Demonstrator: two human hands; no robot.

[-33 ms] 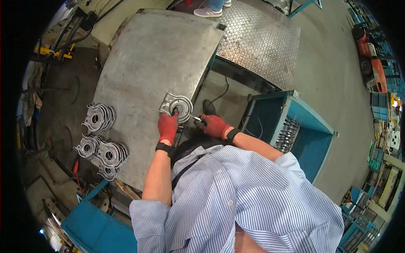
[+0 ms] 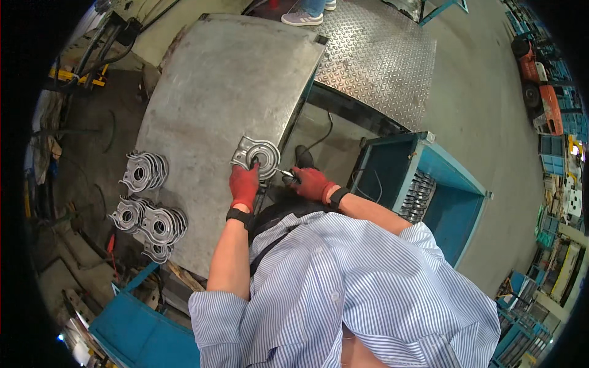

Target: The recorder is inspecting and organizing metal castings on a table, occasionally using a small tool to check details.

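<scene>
In a red glove, my left hand (image 2: 245, 184) is closed on the near edge of a stamped metal bracket (image 2: 265, 152), with ring-shaped ridges and a round hole. The bracket lies flat at the right edge of the metal table (image 2: 227, 80). A slim hand tool (image 2: 286, 173) with a pale tip and a dark handle is gripped in my right hand (image 2: 312, 184), also gloved in red. Its tip points at the bracket's outer rim; whether it touches cannot be made out. Fingers of both hands are partly hidden.
Stacks of similar brackets (image 2: 162, 225) stand at the table's left edge. To the right, a blue metal bin (image 2: 451, 230) holds rows of metal parts (image 2: 418, 195). Beyond the table, another person's shoe (image 2: 302, 18) rests by a diamond-plate platform (image 2: 374, 55). A blue container (image 2: 141, 331) sits lower left.
</scene>
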